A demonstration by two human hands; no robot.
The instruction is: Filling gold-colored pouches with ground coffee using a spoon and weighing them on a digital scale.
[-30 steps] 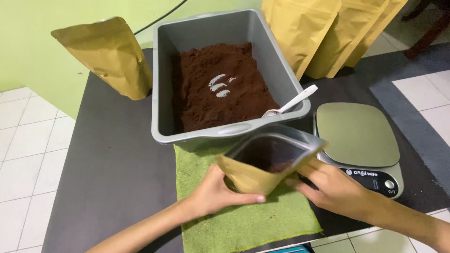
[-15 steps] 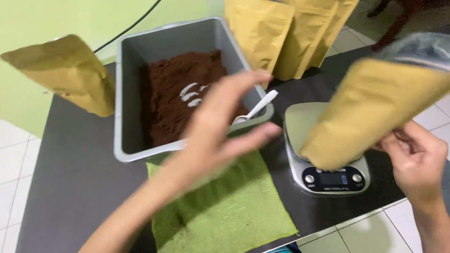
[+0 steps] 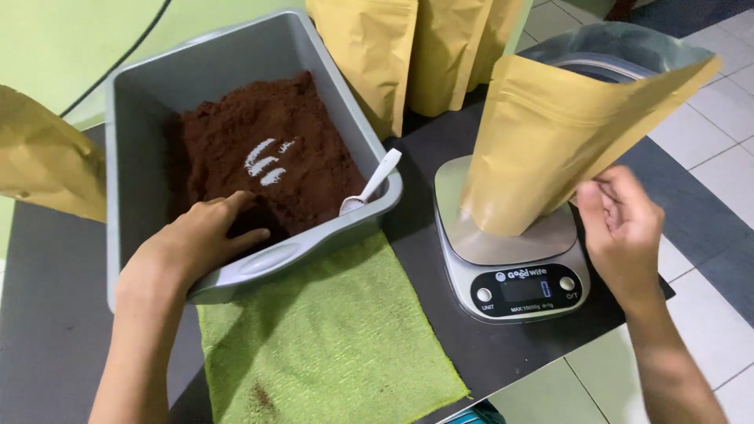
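Our right hand (image 3: 620, 228) pinches the open brown pouch (image 3: 550, 149) standing on the scale (image 3: 510, 259). Our left hand (image 3: 196, 239) rests loosely open on the brown powder (image 3: 290, 149) in the grey tub (image 3: 141, 102).

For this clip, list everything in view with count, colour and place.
tub: 1, grey, left on the table.
powder: 1 heap, dark brown, in the tub.
spoon: 1, white, leaning on the tub's right rim.
cloth: 1, green, in front of the tub.
scale: 1, silver and black, right.
open pouch: 1, tan, on the scale.
other pouches: at least 3, tan, behind and far left.
table: 1, black.
left hand: in the tub.
right hand: at the open pouch's edge.
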